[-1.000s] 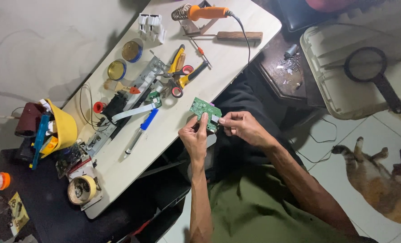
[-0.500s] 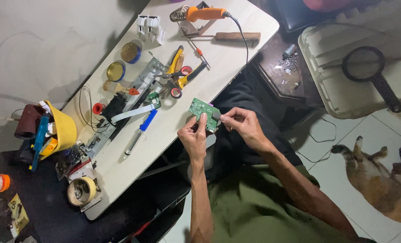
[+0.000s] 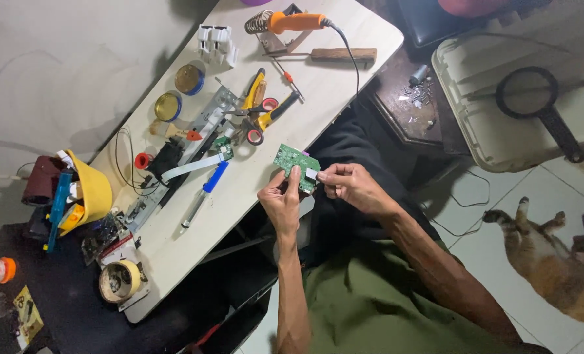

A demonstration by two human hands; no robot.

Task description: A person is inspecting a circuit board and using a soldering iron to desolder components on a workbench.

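Hands: left hand (image 3: pixel 281 203) and right hand (image 3: pixel 350 187) pinch small green circuit board (image 3: pixel 296 166) at white bench (image 3: pixel 239 190) edge; blue-handled screwdriver (image 3: pixel 203 195), yellow pliers (image 3: pixel 253 92) lie near, none obstructing.

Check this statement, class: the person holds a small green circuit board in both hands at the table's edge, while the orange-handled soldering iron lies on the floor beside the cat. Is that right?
Not quite. The orange-handled soldering iron rests in its coiled stand on the table, not on the floor beside the cat. The head view shows it. The rest holds: the left hand and right hand hold the green circuit board at the table's edge.
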